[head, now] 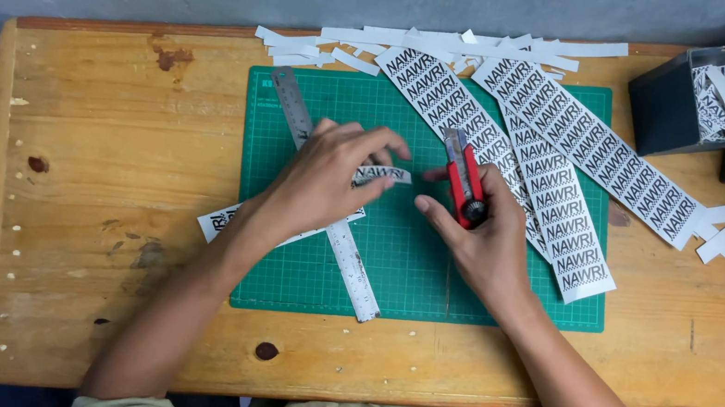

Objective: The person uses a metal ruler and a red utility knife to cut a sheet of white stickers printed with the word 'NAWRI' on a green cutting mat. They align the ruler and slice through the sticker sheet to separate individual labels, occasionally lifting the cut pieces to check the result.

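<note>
Fingers of my left hand (329, 176) pinch one small cut label (382, 175) above the green mat (409, 275), closed lightly around its end. My right hand (479, 238) grips a red knife (466, 182), fist wrapped on the handle, just beside the label. Under my left wrist lies a steel ruler (353, 272). Printed strips (573, 166) fan out to the right, near a black box (722, 97) of scraps.

Both forearms are bare from wrist to above the elbow, with no watch, ring or glove on the left hand (329, 176) or the right hand (479, 238). Short sleeves and a shirt front of pale olive-khaki cloth show nearest the table's front edge (355, 399).
</note>
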